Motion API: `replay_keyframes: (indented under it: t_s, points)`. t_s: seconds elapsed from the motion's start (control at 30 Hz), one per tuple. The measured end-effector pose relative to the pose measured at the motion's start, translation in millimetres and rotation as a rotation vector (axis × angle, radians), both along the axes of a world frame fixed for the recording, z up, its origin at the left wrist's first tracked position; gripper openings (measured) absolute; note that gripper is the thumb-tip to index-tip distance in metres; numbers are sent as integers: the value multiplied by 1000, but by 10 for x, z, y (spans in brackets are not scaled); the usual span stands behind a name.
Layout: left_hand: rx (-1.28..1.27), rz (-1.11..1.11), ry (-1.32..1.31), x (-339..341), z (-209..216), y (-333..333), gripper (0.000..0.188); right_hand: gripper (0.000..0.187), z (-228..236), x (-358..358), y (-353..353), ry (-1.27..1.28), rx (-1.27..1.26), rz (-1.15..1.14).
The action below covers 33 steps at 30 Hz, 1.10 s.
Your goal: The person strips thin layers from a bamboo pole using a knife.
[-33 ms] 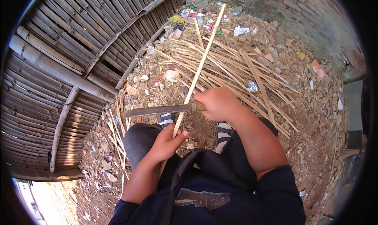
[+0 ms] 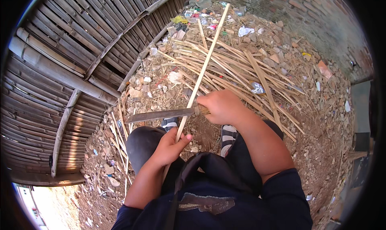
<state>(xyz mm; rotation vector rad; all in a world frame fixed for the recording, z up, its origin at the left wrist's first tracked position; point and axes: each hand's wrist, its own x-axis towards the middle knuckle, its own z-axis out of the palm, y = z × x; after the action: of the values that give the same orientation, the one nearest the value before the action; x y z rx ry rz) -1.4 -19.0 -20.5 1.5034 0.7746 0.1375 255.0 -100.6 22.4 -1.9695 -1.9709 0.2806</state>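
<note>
My left hand is closed round the lower part of a long pale bamboo strip, which slants away up and to the right. My right hand grips the wooden handle of a machete. The machete's dark blade points left and lies across the strip, just above my left hand. My right fingers are close to the strip where the handle meets the blade. The strip's near end passes down beside my left wrist and is partly hidden by my hand and clothes.
Beyond my feet lies a loose pile of bamboo strips on stony, littered ground. More thin strips lie left of my knee. A bamboo slat wall stands on the left. At the far right rises a brick wall.
</note>
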Motion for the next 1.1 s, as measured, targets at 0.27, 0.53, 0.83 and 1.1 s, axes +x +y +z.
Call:
replay_keyframes:
  t_s: [0.27,0.53,0.83,1.1]
  points:
    - [34,11,-23,-14,-18,5,33,22,-32,10,49,16,15,-77]
    - [-104,-59,-84,-39,-124,21,40,14,-245,433,297,323,32,-319]
    - [-42,-89,-12,11,-64,-9,33,21,-228,473,223,245,-140,-260]
    - [-23,-35,35,8,-36,7,28,16,-87,137,132,136,-106,-179]
